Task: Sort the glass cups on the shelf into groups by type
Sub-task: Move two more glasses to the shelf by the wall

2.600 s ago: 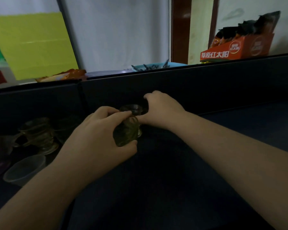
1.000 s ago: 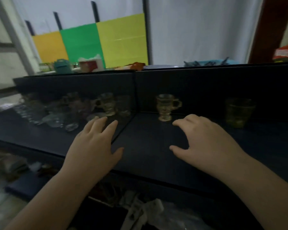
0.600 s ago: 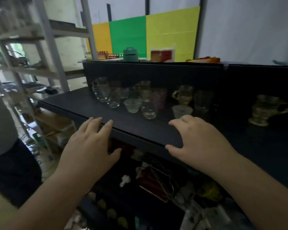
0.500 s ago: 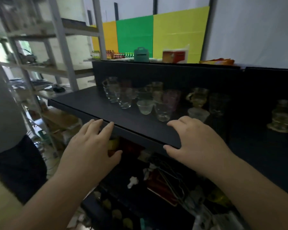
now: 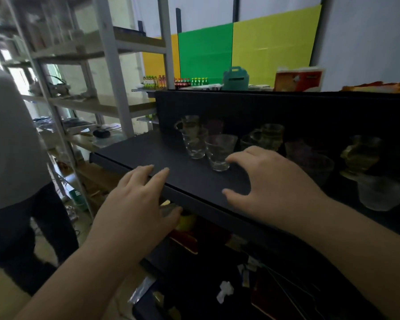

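Note:
A dark shelf point(image 5: 171, 167) holds several glass cups. Two clear tumblers point(image 5: 218, 151) point(image 5: 194, 144) stand near its left end, with a handled clear mug point(image 5: 189, 122) behind them. Amber handled mugs point(image 5: 271, 135) point(image 5: 359, 155) stand further right, a pinkish glass point(image 5: 303, 150) between them. A clear ribbed bowl-shaped cup point(image 5: 379, 195) sits at the right. My right hand point(image 5: 270, 188) hovers open over the shelf, its fingertips just beside the nearer tumbler. My left hand point(image 5: 134, 209) is open at the shelf's front edge, holding nothing.
A person in a grey top and dark trousers point(image 5: 12, 162) stands at the left. White metal racks point(image 5: 111, 72) rise behind. Above the shelf's back wall sit a teal box point(image 5: 235, 78) and a red-and-white box point(image 5: 298, 79). Clutter lies below the shelf point(image 5: 252, 285).
My view has swung left from the shelf's right part to its left end. Both hands let go of the green glass earlier and now hover open; the right hand has neared a clear tumbler.

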A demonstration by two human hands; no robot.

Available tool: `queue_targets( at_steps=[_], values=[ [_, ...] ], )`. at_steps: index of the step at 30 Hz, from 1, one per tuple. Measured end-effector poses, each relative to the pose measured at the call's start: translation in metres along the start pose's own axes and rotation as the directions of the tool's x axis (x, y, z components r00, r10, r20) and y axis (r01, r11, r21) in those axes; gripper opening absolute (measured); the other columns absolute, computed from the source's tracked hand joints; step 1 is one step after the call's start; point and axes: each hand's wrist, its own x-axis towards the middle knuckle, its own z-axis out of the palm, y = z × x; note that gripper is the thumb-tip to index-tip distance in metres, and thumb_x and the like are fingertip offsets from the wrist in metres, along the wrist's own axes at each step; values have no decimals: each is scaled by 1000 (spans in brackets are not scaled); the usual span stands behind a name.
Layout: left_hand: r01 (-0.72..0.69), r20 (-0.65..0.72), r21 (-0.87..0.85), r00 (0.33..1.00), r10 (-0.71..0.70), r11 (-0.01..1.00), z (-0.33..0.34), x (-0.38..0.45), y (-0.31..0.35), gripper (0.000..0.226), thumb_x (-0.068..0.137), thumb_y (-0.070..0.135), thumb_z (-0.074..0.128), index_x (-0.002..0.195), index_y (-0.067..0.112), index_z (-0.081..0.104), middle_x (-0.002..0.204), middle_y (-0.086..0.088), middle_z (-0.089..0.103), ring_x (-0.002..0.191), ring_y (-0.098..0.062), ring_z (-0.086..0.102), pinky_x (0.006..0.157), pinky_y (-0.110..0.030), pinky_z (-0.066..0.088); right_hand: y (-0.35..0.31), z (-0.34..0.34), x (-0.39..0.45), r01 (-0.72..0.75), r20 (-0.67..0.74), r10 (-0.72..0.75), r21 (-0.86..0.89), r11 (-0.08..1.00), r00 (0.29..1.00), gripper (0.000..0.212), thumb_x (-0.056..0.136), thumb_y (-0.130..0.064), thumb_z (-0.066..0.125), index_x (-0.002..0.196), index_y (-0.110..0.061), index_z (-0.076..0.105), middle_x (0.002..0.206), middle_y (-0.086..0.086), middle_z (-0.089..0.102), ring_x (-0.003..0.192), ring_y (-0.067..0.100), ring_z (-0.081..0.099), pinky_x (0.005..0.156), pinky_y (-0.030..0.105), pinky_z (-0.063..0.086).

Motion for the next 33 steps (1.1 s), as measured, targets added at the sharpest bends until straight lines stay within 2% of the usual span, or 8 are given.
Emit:
queue_targets(
  at_steps=[7,11,15,18,22,25,29,33],
  values=[
    [-7,-4,10,1000,7,1000,13,69,-68,85,79,66,53,151,36,21,156,7,25,143,-18,21,110,-38,29,0,15,93,-22,-46,22,-14,1000,999,57,83,-57,62,133,-31,52,120,-8,55,110,15,53,88,33,48],
    [-10,-11,-42,1000,9,999,27,105,-101,83,80,63,58,151,36,24,153,9,30,140,-17,26,108,-35,30,-4,31,135,-50,30,51,-34,998,998,61,83,-58,61,136,-31,48,121,-7,52,110,15,50,89,35,49],
    [-92,-21,-93,996,90,991,51,152,-122,79,83,57,59,151,38,21,153,11,28,140,-13,24,108,-33,31,-7,48,176,-107,146,122,-107,989,982,69,81,-64,58,140,-32,41,127,-4,49,115,18,48,92,38,48],
    [-149,-2,-145,989,151,978,68,192,-135,78,85,55,58,150,40,18,154,12,24,141,-13,21,109,-32,28,-9,64,208,-170,173,196,-154,973,965,78,79,-68,57,144,-30,39,130,-2,47,117,20,48,92,39,48],
    [-248,17,-193,967,256,949,87,246,-159,78,84,56,57,151,38,20,155,10,25,141,-16,25,110,-34,29,-16,84,244,-286,252,359,-285,915,898,91,75,-76,58,147,-26,34,139,3,41,124,24,44,95,40,47],
    [-277,17,-230,957,289,933,99,288,-178,79,84,58,57,151,34,22,156,7,26,140,-17,27,109,-36,30,-23,97,263,-336,269,447,-373,865,853,95,71,-83,55,144,-24,39,136,3,45,122,24,46,95,41,48],
    [-382,15,-282,916,402,880,117,343,-177,85,82,60,60,152,33,21,156,1,26,139,-21,31,107,-38,33,-29,107,280,-407,255,526,-399,822,812,91,68,-87,54,135,-26,49,124,0,51,109,21,52,88,40,52],
    [-473,35,-337,858,512,814,132,390,-147,87,79,62,61,151,35,22,157,-4,25,138,-25,34,107,-41,35,-35,117,288,-481,257,588,-376,792,767,88,68,-84,58,135,-28,49,123,-1,51,105,20,54,86,38,53]
  ],
)
